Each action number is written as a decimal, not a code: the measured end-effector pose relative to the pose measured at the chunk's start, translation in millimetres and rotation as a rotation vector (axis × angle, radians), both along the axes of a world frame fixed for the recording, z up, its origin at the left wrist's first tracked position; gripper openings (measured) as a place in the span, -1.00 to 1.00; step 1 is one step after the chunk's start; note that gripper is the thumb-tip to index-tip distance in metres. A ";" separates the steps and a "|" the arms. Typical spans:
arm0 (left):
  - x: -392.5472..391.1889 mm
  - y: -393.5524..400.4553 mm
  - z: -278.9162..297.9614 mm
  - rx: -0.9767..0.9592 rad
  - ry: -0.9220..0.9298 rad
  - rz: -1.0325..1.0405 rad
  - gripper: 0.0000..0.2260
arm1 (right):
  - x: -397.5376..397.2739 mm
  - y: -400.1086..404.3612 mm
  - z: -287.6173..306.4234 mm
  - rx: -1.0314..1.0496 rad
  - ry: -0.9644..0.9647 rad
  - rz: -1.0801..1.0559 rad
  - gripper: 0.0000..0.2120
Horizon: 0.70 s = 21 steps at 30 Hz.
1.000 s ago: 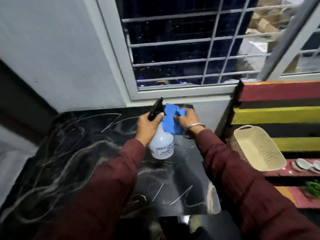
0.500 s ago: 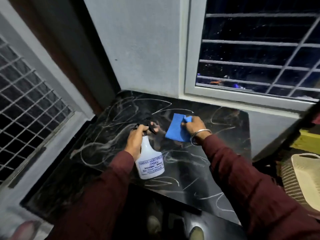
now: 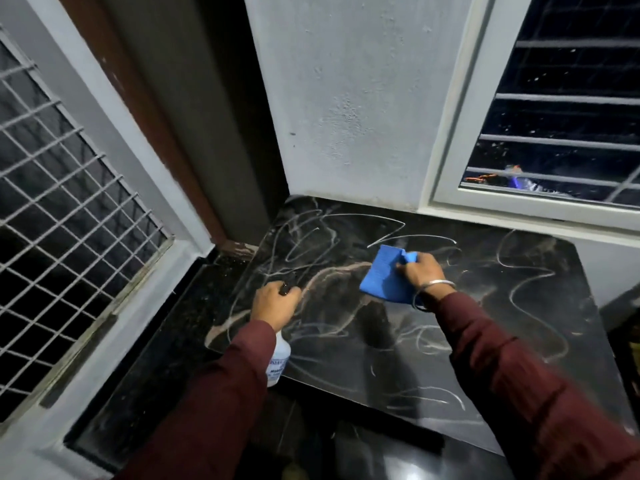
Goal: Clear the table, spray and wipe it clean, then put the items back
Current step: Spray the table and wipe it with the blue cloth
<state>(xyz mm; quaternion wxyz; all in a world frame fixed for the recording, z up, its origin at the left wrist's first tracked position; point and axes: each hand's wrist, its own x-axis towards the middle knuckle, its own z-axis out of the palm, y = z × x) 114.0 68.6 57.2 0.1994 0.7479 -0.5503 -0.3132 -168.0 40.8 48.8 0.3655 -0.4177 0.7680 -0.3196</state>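
Observation:
A black marble table [image 3: 519, 306] with pale veins fills the middle of the head view. My left hand [image 3: 273, 303] grips the black trigger head of a white spray bottle [image 3: 278, 358], held over the table's left edge; my sleeve hides most of the bottle. My right hand [image 3: 420, 273] holds a folded blue cloth [image 3: 384, 275] just above or against the table top near its middle. Nothing else stands on the table.
A grey wall [image 3: 346, 98] meets the table's back edge. A barred window [image 3: 561, 126] is at the back right, a grilled window [image 3: 69, 202] at the left. A lower dark speckled ledge [image 3: 166, 358] runs beside the table's left edge.
The view has swung left, dropping the basket from sight. My left hand with the bottle has moved toward the table's left edge. The cloth stays in my right hand.

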 end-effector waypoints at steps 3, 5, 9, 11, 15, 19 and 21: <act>33.5 -19.5 -4.4 0.020 0.012 0.029 -0.73 | 25.5 -7.8 -4.7 0.022 -0.010 -0.050 -0.83; 45.7 -29.0 -4.4 0.017 0.007 0.010 -0.73 | 37.7 -11.2 -8.6 0.031 -0.014 -0.080 -0.90; 51.0 -47.1 -6.7 0.058 -0.009 -0.073 -0.79 | 46.8 -18.3 -11.7 0.058 -0.024 -0.141 -0.85; 48.9 -55.4 -9.6 0.078 -0.043 -0.084 -0.77 | 45.1 -23.3 -12.3 0.067 -0.022 -0.163 -0.80; 26.0 -69.2 -12.6 0.061 -0.052 -0.158 -0.77 | 34.9 -31.5 -11.2 0.052 -0.028 -0.183 -0.85; -14.1 -82.6 -15.5 0.136 -0.100 -0.240 -0.69 | 11.7 -31.5 -13.4 0.071 -0.018 -0.236 -0.79; -34.4 -88.0 -18.7 0.170 -0.163 -0.249 -0.70 | -3.3 -28.9 -16.4 0.092 -0.011 -0.273 -0.75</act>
